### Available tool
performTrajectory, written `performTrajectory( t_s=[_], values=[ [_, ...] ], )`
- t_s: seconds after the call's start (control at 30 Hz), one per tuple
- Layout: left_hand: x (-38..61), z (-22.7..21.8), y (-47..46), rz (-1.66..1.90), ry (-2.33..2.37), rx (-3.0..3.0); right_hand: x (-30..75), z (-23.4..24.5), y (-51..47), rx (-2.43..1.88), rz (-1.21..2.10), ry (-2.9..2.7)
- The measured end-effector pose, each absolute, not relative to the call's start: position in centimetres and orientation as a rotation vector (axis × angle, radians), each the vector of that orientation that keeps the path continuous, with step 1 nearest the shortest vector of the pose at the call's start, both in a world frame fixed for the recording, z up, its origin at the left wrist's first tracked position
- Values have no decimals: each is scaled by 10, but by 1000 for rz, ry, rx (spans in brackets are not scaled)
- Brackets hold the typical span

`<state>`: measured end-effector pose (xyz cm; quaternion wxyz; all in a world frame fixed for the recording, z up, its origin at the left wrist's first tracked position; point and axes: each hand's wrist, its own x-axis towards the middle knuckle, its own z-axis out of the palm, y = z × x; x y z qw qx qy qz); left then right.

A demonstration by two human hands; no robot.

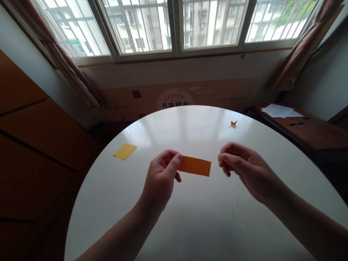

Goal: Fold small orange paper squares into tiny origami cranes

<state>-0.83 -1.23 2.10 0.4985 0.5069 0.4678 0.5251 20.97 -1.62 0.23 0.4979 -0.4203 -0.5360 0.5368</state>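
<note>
My left hand (164,174) pinches the left end of an orange strip of paper (196,166) between thumb and fingers. The strip looks like a folded rectangle, held above the white table with its right end free. To the right of that end, a small gap away, is my right hand (239,165). Its fingers are curled in and the thumb is against the index finger, with nothing visible between them. A small folded orange paper figure (233,124), apparently a bird, sits farther back on the table. Yellow square paper (125,151) lies to the left, touched by neither hand.
The round white table (190,224) has a curved far edge. A brown wooden desk (312,128) at the right bears white paper sheets (281,110) and a dark pen-like object (296,124). A wooden cabinet (32,152) stands at the left; barred windows are behind.
</note>
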Motion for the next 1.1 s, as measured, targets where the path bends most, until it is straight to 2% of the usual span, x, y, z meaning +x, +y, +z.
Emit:
performTrajectory(
  t_s=[0.27,0.47,0.73,1.1],
  values=[
    [-3,5,-13,1311,1082,1228,193,-8,-23,-966,1332,-1349],
    [-5,4,-13,987,1111,1392,195,-7,-20,-988,1316,-1205],
    [-8,6,-12,945,1037,1543,188,-3,-27,-1048,1290,-1534],
    [-5,5,-16,856,988,1610,183,-2,-31,-1033,1200,-1639]
  ],
)
